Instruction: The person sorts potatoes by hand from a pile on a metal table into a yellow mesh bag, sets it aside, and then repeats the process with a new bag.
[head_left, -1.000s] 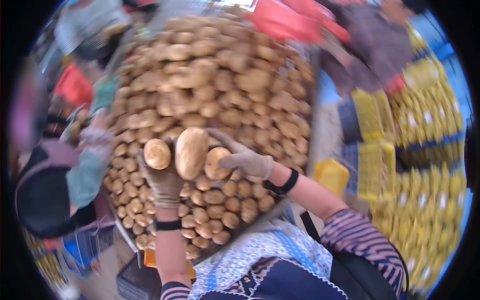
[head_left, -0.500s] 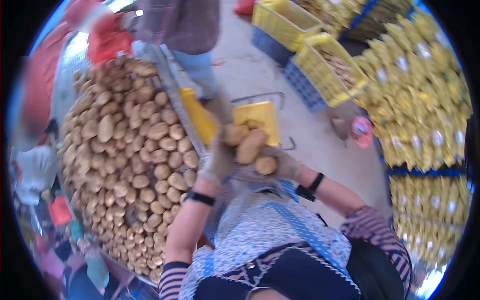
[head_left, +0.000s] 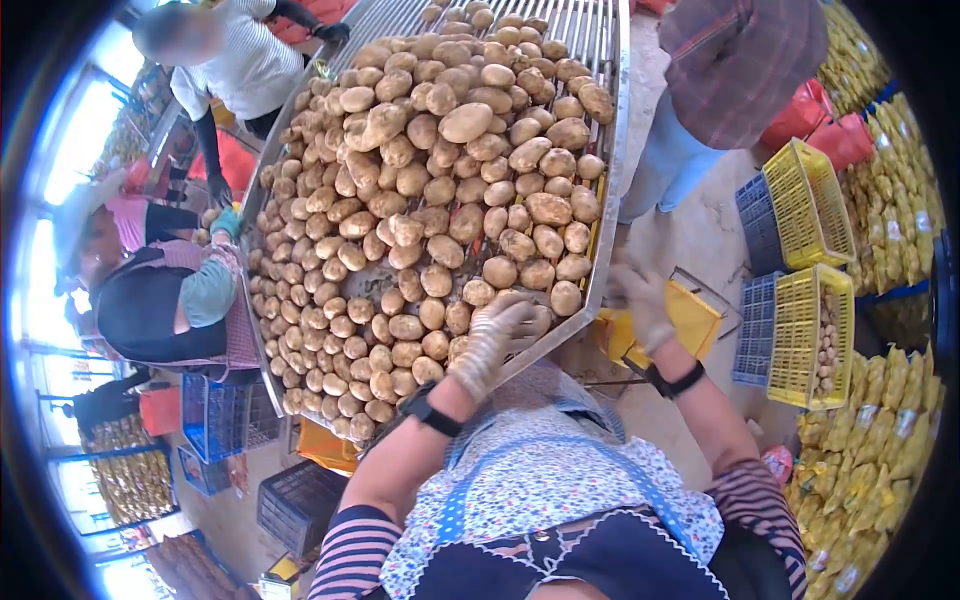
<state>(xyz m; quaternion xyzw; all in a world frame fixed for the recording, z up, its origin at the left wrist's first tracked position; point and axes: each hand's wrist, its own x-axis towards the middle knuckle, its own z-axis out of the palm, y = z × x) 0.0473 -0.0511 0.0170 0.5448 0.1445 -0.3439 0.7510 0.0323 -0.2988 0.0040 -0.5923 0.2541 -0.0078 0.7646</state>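
My left hand (head_left: pixel 492 342), in a pale glove, reaches onto the near right corner of the sorting table, its fingers stretched over a potato (head_left: pixel 537 322) at the rim. A loose layer of potatoes (head_left: pixel 466 124) covers much of the table (head_left: pixel 612 150). My right hand (head_left: pixel 640 305), also gloved and smeared by motion, is off the table's right side, above a yellow crate (head_left: pixel 695 325). Its fingers look spread, and no potato shows in it.
A person in plaid (head_left: pixel 745 65) stands at the far right. Other people (head_left: pixel 165 290) work along the left side. Yellow crates (head_left: pixel 808 335) on blue ones stand at right, beside stacked yellow net bags (head_left: pixel 870 470). A dark crate (head_left: pixel 300 505) sits at lower left.
My hands held several potatoes together over the yellow crate; now they are apart and those potatoes have left them. My left hand has moved onto the table. The view has swung left.
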